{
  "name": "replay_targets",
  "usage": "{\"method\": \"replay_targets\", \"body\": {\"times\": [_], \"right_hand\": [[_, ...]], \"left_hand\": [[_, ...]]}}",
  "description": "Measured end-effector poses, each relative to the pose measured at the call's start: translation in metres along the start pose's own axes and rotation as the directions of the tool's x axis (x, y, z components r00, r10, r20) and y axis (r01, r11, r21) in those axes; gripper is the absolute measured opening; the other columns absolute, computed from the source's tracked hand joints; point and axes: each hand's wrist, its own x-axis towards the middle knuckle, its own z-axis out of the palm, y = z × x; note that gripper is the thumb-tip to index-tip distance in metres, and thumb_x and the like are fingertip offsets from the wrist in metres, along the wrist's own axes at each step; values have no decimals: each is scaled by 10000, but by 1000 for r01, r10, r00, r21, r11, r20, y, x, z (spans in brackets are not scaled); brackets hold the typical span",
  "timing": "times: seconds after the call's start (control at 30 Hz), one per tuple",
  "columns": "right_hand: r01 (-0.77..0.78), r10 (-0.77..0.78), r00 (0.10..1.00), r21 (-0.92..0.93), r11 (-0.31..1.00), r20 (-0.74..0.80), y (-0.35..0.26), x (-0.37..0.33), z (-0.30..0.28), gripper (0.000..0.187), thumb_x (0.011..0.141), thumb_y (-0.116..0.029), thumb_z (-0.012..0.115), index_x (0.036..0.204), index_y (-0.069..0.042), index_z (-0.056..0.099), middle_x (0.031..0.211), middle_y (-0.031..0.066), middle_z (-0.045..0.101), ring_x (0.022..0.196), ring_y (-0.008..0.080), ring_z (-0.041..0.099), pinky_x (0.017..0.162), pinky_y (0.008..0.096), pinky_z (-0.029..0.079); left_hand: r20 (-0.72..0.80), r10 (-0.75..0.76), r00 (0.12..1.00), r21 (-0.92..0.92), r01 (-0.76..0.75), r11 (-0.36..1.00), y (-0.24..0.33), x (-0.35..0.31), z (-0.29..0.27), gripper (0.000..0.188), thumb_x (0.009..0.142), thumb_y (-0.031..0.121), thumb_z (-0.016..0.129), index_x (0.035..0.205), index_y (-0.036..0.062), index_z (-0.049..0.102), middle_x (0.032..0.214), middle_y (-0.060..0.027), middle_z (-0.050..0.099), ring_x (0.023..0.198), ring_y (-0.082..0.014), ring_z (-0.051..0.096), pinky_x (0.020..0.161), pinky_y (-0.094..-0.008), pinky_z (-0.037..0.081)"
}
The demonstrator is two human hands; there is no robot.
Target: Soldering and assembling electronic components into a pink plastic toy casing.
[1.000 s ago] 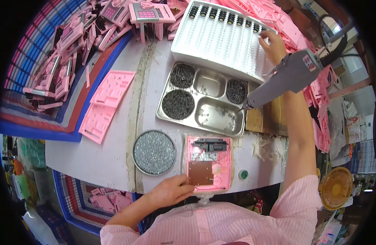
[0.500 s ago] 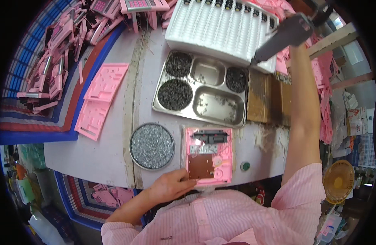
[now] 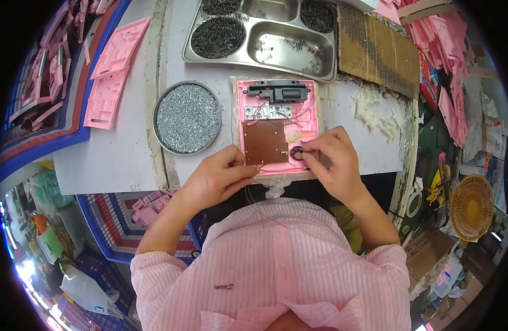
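A pink plastic casing lies open on the white table in front of me, with a brown circuit board, a black part at its far end and thin wires inside. My left hand rests on the casing's near left corner, fingers on the board's edge. My right hand pinches a small round black part at the casing's near right corner.
A round metal dish of silver screws sits left of the casing. A steel compartment tray with dark screws is beyond it, a cardboard sheet to its right. Pink panels lie at left; white plastic scraps at right.
My right hand has let go of the electric screwdriver held up at the far right and come down to the casing. The view has tilted down toward me; the left hand stayed.
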Motion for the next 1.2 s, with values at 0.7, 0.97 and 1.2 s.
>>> {"method": "replay_targets", "body": {"times": [0.7, 0.97, 1.2], "right_hand": [[339, -295, 941, -398, 853, 168, -23, 16, 4, 193, 672, -101, 785, 782, -39, 639, 881, 54, 644, 935, 255, 593, 761, 329, 527], [368, -380, 925, -323, 872, 28, -1, 7, 7, 212, 683, -68, 800, 764, -53, 604, 840, 40, 640, 846, 257, 607, 686, 319, 523], [374, -381, 924, -288, 881, 35, -4, 11, 8, 230, 672, -71, 826, 794, -69, 631, 868, 33, 661, 847, 251, 601, 673, 322, 517]], "left_hand": [[-58, 13, 998, 3, -13, 1000, -2, -3, 6, 262, 786, 75, 805, 1040, 80, 742, 860, -69, 542, 726, -221, 577, 613, -342, 487], [-60, 34, 998, 14, -33, 999, -4, -2, 5, 262, 780, 76, 804, 1035, 81, 744, 858, -61, 543, 716, -215, 571, 601, -341, 483], [-74, 34, 997, 21, -32, 999, -3, -3, 6, 260, 775, 77, 809, 1028, 82, 750, 850, -61, 548, 713, -213, 578, 597, -338, 483]]}}
